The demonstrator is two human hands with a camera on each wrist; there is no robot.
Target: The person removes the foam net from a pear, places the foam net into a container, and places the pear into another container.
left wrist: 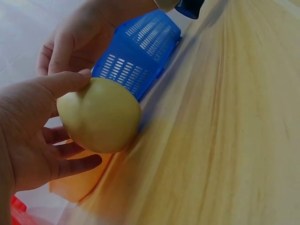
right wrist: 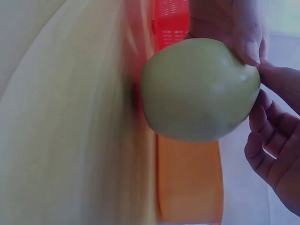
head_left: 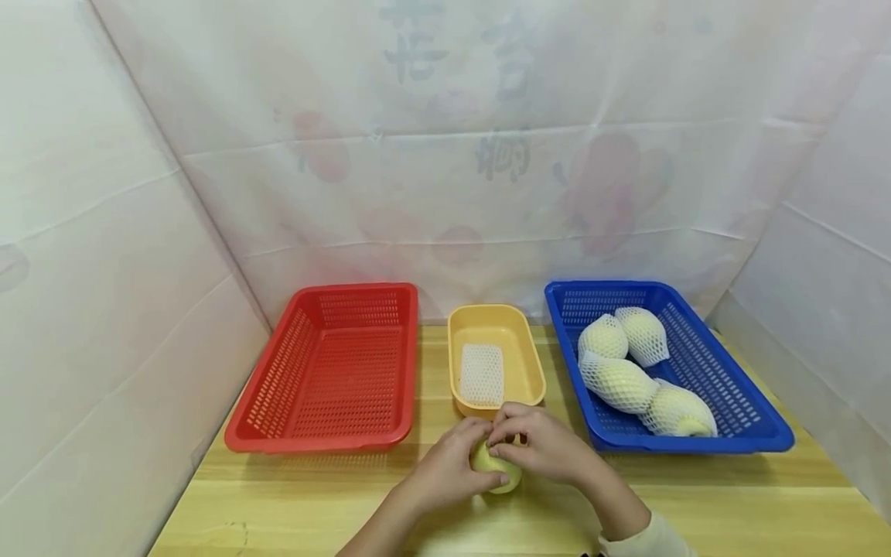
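Observation:
My left hand (head_left: 448, 468) holds a smooth, round yellow-green fruit (left wrist: 101, 115) just above the wooden table. Its thumb lies over the top, and its other fingers reach round the far side. With curled fingers, my right hand (head_left: 546, 445) pinches at the upper end of the same fruit; its thumb tip touches there in the right wrist view. Whether a stem is between those fingertips is hidden. Just beyond both hands stands a small yellow-orange tub (head_left: 522, 363) with a flattened white foam net (head_left: 482, 375) inside.
At the left stands a red plastic basket (head_left: 407, 371) with nothing in it. A blue basket (head_left: 752, 441) at the right holds several pale fruits (head_left: 616, 383) in white foam nets. Printed white cloth (head_left: 459, 193) hangs behind and along both sides of the table (head_left: 278, 503).

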